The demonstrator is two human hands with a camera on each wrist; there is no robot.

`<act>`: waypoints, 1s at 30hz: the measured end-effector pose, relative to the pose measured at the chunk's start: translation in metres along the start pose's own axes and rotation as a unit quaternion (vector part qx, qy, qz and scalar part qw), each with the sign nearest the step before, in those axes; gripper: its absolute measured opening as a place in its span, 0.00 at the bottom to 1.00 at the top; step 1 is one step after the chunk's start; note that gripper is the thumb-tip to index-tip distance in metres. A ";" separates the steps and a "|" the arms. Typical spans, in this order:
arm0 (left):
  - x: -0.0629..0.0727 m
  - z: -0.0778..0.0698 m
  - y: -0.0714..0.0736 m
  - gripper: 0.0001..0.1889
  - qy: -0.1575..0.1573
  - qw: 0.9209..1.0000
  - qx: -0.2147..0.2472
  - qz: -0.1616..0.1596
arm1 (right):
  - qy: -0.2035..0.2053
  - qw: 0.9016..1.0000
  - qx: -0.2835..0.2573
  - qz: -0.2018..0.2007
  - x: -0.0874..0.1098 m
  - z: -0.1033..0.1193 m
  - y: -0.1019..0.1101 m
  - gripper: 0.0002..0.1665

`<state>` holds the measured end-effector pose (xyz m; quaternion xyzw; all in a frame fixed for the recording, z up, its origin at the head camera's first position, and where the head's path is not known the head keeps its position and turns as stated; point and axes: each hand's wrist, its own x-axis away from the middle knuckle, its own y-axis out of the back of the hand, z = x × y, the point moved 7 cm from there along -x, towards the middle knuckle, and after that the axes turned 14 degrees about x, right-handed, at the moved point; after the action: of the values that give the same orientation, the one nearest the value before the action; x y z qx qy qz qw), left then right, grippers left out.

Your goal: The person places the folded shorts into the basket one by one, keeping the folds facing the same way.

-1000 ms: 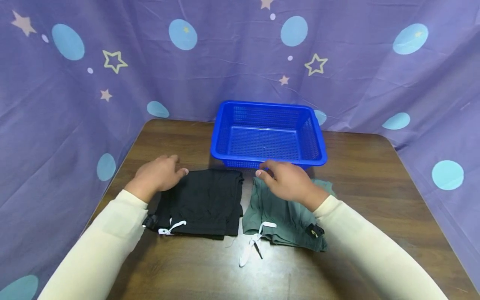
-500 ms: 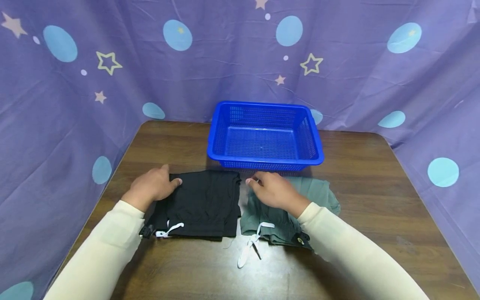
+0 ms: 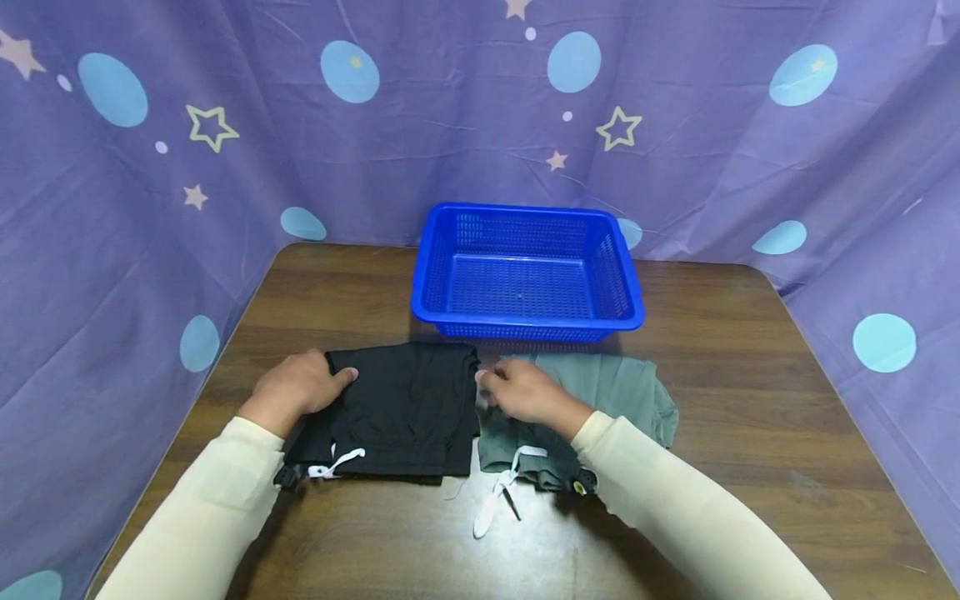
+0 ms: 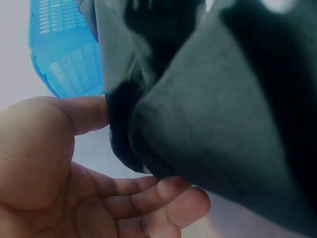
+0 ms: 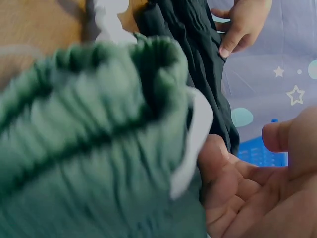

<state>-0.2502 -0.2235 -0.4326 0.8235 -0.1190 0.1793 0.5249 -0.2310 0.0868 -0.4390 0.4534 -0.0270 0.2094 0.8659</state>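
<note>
Black and green: two folded shorts lie side by side just in front of one blue basket (image 3: 527,271). The left hand (image 3: 296,388) pinches the black shorts (image 3: 405,408) at their left edge, thumb on top. The right hand (image 3: 521,392) rests on the green shorts (image 3: 615,392), fingers curled; grip unclear.

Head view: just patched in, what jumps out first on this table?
The bright blue basket stands at the far middle of the wooden table, with nothing in it. In front of it two folded shorts lie side by side: black shorts under the left hand, green shorts under the right hand. A starry purple curtain hangs behind.
</note>
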 end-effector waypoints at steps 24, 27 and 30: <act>-0.005 -0.011 -0.011 0.36 -0.052 0.999 0.010 0.001 | -0.066 0.988 -0.130 0.048 -0.009 0.004 -0.029 0.17; -0.007 -0.013 -0.012 0.36 -0.054 0.998 0.012 0.000 | -0.058 0.989 -0.121 0.056 -0.009 0.004 -0.031 0.19; -0.008 -0.015 -0.014 0.35 -0.060 0.998 0.012 -0.003 | -0.051 0.989 -0.122 0.064 -0.010 0.004 -0.034 0.18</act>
<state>-0.2552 -0.2039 -0.4415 0.8394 -0.1455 0.1298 0.5073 -0.2267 0.0634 -0.4650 0.3515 -0.1256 0.2360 0.8972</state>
